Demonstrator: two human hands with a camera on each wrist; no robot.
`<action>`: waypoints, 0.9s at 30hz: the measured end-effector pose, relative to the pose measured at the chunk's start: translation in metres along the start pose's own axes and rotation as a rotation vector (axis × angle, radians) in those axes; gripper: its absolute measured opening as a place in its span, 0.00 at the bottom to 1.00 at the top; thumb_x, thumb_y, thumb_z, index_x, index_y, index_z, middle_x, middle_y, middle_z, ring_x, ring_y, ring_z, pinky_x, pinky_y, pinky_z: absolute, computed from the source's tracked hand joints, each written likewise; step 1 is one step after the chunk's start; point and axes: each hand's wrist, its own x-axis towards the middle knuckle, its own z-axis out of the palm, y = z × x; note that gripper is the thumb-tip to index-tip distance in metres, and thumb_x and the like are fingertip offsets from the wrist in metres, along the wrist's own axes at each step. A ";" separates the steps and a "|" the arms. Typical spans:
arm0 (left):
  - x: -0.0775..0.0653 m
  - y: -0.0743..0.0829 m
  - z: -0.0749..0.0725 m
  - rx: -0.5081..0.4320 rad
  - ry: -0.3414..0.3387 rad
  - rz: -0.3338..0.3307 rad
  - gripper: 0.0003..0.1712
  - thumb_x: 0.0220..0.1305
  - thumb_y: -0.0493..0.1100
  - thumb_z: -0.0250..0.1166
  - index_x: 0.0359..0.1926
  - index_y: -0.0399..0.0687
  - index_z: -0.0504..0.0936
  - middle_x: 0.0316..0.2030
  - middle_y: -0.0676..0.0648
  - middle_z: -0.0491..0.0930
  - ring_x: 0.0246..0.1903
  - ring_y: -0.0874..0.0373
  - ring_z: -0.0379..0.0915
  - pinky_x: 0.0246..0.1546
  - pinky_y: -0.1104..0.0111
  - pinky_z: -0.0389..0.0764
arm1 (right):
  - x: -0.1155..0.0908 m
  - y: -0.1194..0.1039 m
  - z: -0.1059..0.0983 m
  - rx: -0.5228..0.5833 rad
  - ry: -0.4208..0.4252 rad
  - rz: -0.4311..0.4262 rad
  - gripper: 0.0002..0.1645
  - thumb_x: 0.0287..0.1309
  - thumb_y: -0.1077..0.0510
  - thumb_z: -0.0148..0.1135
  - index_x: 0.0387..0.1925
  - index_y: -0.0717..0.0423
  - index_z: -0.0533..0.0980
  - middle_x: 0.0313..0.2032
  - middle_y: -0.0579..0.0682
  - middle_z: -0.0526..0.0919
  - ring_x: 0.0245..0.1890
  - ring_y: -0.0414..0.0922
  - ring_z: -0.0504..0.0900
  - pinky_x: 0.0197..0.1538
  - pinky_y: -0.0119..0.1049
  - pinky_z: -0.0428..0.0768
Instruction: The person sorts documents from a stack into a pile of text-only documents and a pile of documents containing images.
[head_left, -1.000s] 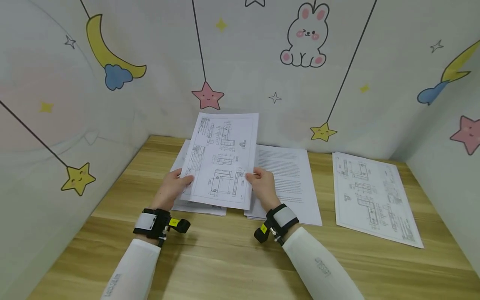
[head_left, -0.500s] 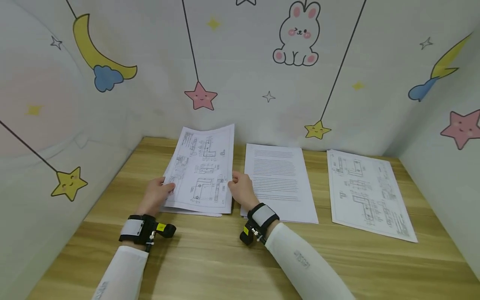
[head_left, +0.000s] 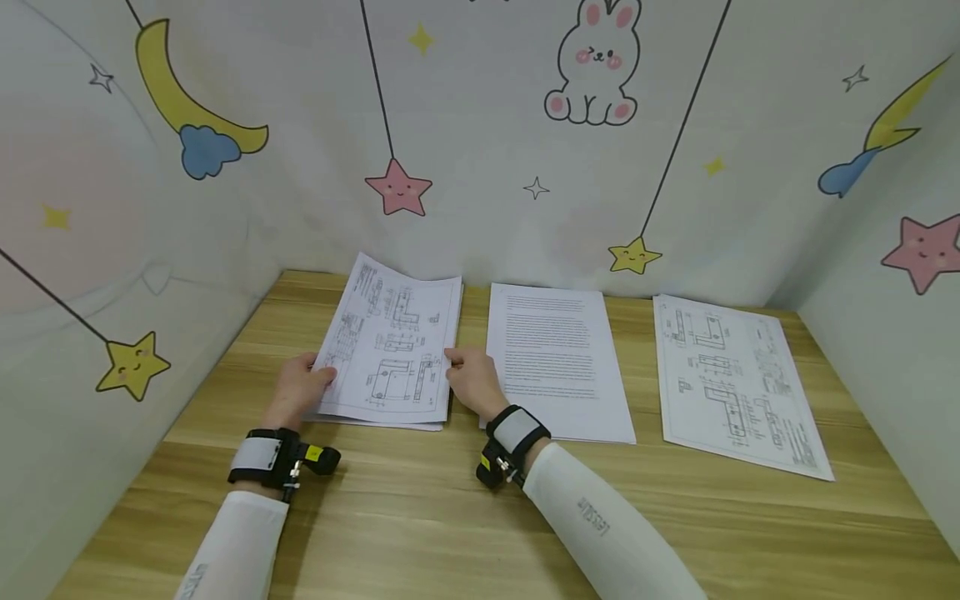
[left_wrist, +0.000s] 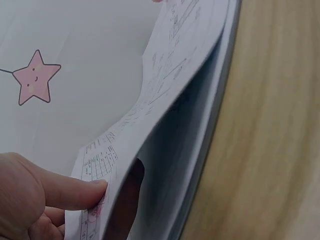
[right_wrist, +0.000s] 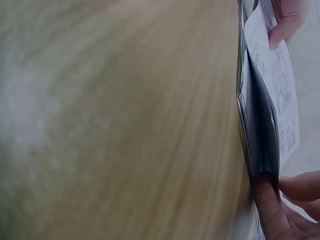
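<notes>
A printed sheet with technical drawings (head_left: pixel 393 346) lies over a paper stack (head_left: pixel 423 427) at the left of the table. My left hand (head_left: pixel 294 390) pinches its left edge, thumb on top and fingers underneath. At the opposite edge my right hand (head_left: pixel 476 383) pinches the sheet too. In the left wrist view the sheet (left_wrist: pixel 165 75) bows upward, with a dark gap above the lower papers (left_wrist: pixel 192 165). The right wrist view has the right-hand fingers (right_wrist: pixel 272 212) under the sheet's edge and the thumb above. Most of the lower stack is hidden.
A stack of text pages (head_left: pixel 555 358) lies just right of my right hand. Farther right is another drawing sheet (head_left: pixel 738 383). The wooden table (head_left: pixel 420 517) meets a patterned cloth wall (head_left: pixel 480 133) behind and at both sides.
Both hands have moved left and down with the drawing sheet, lowering it from above the papers onto the left stack. The text pages are now uncovered.
</notes>
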 end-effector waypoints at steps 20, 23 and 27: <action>0.003 0.000 -0.002 0.345 0.125 0.105 0.34 0.73 0.49 0.53 0.70 0.30 0.63 0.63 0.27 0.71 0.57 0.36 0.73 0.54 0.47 0.76 | -0.008 -0.009 -0.013 -0.148 -0.101 -0.008 0.16 0.65 0.58 0.59 0.50 0.57 0.84 0.55 0.56 0.84 0.46 0.49 0.80 0.38 0.33 0.73; 0.003 0.003 -0.002 0.383 0.125 0.122 0.34 0.74 0.51 0.50 0.70 0.29 0.63 0.63 0.26 0.71 0.57 0.35 0.73 0.55 0.45 0.76 | -0.011 -0.007 -0.020 -0.147 -0.136 -0.032 0.17 0.66 0.56 0.58 0.51 0.57 0.83 0.54 0.56 0.84 0.51 0.51 0.81 0.47 0.40 0.78; 0.000 0.011 -0.002 0.431 0.108 0.141 0.35 0.74 0.53 0.50 0.71 0.31 0.63 0.65 0.27 0.69 0.58 0.35 0.72 0.54 0.45 0.75 | -0.011 -0.003 -0.025 -0.124 -0.177 -0.054 0.18 0.67 0.55 0.57 0.52 0.58 0.82 0.53 0.56 0.85 0.49 0.49 0.82 0.47 0.39 0.79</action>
